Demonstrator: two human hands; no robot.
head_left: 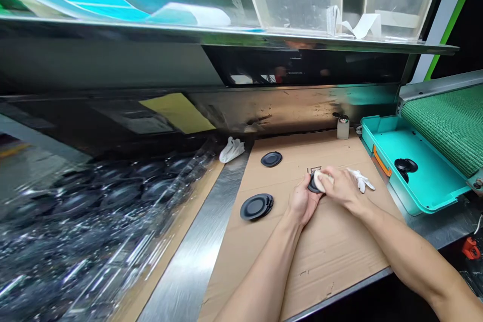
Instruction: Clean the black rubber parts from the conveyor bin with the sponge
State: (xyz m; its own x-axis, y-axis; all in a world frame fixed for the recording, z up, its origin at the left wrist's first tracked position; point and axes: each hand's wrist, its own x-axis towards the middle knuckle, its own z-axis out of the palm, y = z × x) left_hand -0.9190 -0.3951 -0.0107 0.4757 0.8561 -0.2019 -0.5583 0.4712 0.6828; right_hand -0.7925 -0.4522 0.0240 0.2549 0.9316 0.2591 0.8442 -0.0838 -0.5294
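Over the cardboard sheet [332,246], my left hand [303,200] holds a round black disc [313,184] by its edge. My right hand [339,186] grips a cream-white pad [322,181], which is pressed against the face of that disc. To the left of my hands lies a small stack of black discs [256,207]. Farther back on the cardboard rests another black disc piece [271,159]. A white glove [361,180] lies just behind and to the right of my right hand.
A teal tray [430,181] with a few black discs stands at the right, beside a green mesh conveyor [449,115]. A small bottle [343,127] stands at the back. Clear plastic trays of black discs [116,193] fill the left. A metal shelf edge [226,35] crosses above.
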